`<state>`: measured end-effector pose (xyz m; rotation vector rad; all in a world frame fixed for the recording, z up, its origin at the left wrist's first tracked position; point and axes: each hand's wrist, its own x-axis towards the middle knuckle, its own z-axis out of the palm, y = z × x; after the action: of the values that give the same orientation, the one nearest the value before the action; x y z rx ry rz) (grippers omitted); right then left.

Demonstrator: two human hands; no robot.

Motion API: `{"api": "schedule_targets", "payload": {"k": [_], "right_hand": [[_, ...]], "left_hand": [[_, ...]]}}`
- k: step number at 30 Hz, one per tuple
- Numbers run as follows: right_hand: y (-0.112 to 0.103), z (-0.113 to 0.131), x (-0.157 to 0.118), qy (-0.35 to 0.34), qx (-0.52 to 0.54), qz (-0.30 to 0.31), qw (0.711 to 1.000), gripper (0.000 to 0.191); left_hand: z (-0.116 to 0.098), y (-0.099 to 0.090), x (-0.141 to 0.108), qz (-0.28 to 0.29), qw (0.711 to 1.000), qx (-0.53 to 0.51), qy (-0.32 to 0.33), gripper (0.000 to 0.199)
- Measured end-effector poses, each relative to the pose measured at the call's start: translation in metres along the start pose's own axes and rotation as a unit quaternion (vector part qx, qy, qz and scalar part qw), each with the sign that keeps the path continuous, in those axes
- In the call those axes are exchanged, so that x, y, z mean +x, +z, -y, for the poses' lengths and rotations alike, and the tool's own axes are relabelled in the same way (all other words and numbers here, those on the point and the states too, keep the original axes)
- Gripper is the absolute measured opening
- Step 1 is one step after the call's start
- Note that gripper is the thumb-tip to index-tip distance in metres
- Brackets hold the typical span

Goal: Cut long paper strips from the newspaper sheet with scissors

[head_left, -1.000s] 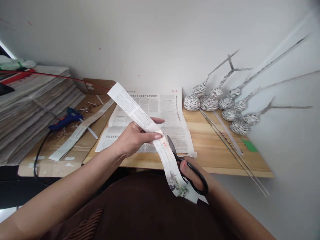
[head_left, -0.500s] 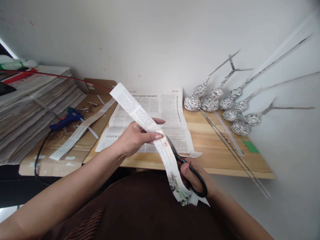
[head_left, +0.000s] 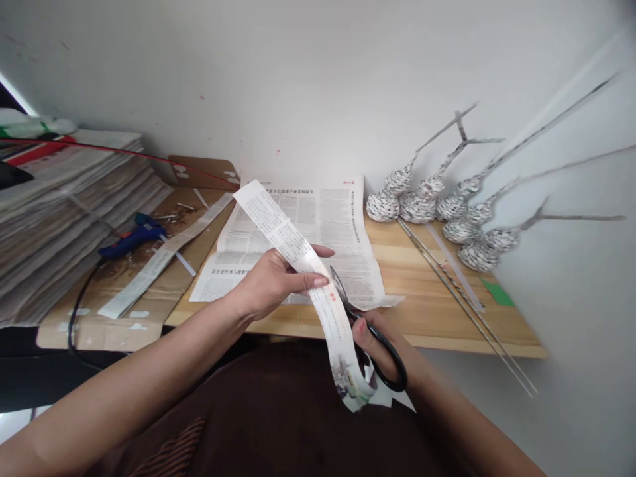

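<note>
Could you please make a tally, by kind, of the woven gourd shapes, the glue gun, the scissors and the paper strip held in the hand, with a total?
Woven gourd shapes: 5
Blue glue gun: 1
Scissors, in the right hand: 1
Paper strip, in the left hand: 1
Total: 8

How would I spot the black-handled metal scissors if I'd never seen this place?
Find the light-brown wooden tabletop. Near its front edge, the person's bare right hand holds the black-handled metal scissors, beside a long white printed paper strip. Unlike that strip, they are dark, with a rounded loop.
</note>
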<state>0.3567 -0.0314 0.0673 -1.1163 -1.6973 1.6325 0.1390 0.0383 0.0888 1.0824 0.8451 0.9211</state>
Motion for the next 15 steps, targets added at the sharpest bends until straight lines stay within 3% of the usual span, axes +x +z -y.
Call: {"api": "schedule_targets", "payload": {"k": [15], "right_hand": [[-0.002, -0.010, 0.005, -0.032, -0.012, 0.004, 0.999, 0.068]], "left_hand": [[0.000, -0.001, 0.001, -0.001, 1.000, 0.018, 0.005, 0.050]]}}
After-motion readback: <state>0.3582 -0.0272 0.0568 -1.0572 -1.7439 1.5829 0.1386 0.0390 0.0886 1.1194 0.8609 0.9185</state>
